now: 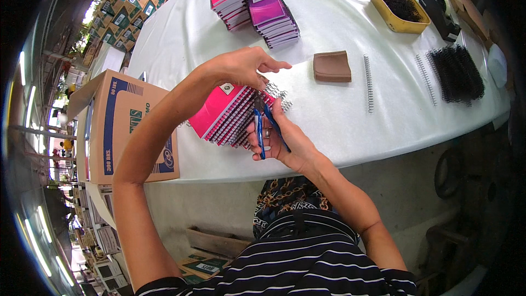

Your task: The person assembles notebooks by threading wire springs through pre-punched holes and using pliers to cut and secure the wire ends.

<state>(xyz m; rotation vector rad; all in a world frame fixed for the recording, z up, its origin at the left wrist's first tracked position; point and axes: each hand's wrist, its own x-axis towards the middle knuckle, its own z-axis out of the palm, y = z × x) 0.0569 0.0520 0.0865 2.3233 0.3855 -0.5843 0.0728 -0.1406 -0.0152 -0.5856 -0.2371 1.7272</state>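
Observation:
A stack of pink-covered spiral notebooks (211, 112) lies near the table's front edge, with loose coil ends sticking out on its right side. In my right hand (287, 140) is a pair of pliers with blue handles (258, 131). Their jaws point away from me and meet the coils at the edge of the stack. My left hand (238, 67) arches over the far side of the notebooks. Its thumb reaches down beside the plier tips while the index finger stretches out to the right. Nothing held shows between those fingers.
Stacked purple and pink notebooks (268, 8) stand at the back. Rightward lie a brown pouch-like piece (332, 67), a single spiral coil (369, 83), a bundle of black coils (456, 74), a yellow tub (378, 5) and a tape dispenser (438, 13). An open carton (131, 126) stands left.

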